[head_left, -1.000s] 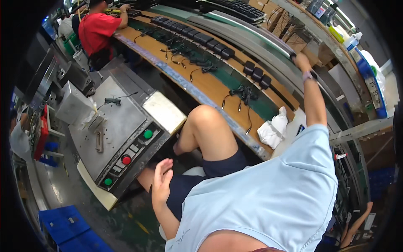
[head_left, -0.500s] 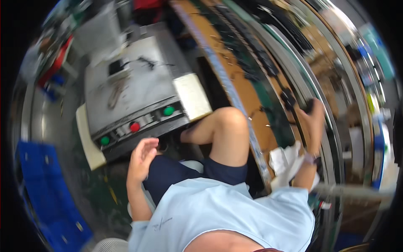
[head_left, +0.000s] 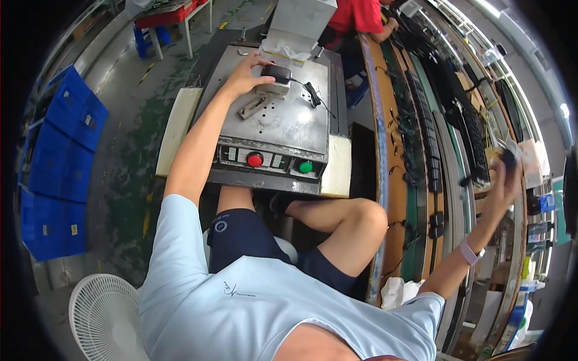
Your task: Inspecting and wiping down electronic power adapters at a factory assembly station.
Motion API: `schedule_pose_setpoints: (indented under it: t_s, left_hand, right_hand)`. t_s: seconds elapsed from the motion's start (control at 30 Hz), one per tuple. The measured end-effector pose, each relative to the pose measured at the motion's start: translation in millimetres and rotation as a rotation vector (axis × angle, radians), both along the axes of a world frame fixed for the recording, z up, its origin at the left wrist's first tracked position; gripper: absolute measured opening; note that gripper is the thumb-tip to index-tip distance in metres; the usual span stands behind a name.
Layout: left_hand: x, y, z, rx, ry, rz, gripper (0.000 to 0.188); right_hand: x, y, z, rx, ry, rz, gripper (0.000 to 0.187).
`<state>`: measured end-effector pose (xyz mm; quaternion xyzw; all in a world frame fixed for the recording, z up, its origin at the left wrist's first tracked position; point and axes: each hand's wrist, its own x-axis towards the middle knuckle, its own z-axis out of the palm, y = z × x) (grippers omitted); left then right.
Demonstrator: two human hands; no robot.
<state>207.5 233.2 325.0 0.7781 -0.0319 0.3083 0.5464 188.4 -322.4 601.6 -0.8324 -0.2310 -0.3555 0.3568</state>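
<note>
Black adapter [head_left: 277, 74] between parted left fingers [head_left: 260, 61]

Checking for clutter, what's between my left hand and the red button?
Head view: a metal bar on the machine's top, between your left hand and the red button.

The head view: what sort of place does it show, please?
Probably a factory assembly line. A metal machine with a red button and a green button stands ahead, a row of black power adapters lies along a long bench on the right, and blue containers stand on the left.
</note>
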Motion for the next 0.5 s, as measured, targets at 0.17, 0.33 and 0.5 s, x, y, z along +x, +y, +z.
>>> schedule_pose_setpoints:
  t_s: [0.17, 0.33, 0.5]
  left_hand:
    - [-31.5, 19.9, 6.7, -0.523, 0.005, -0.348, 0.065]
    - [-129.0, -40.9, 11.6, -1.422, -0.314, -0.756, 0.068]
    - [-258.0, -87.8, 8.3, -1.360, -0.146, -0.413, 0.061]
  right_hand:
    - [41.8, 162.1, -73.7, -0.054, 0.492, 0.397, 0.046]
    - [116.4, 293.3, -201.8, 0.038, 0.491, 0.813, 0.054]
    - [119.6, 367.5, -235.1, -0.483, -0.099, 0.782, 0.054]
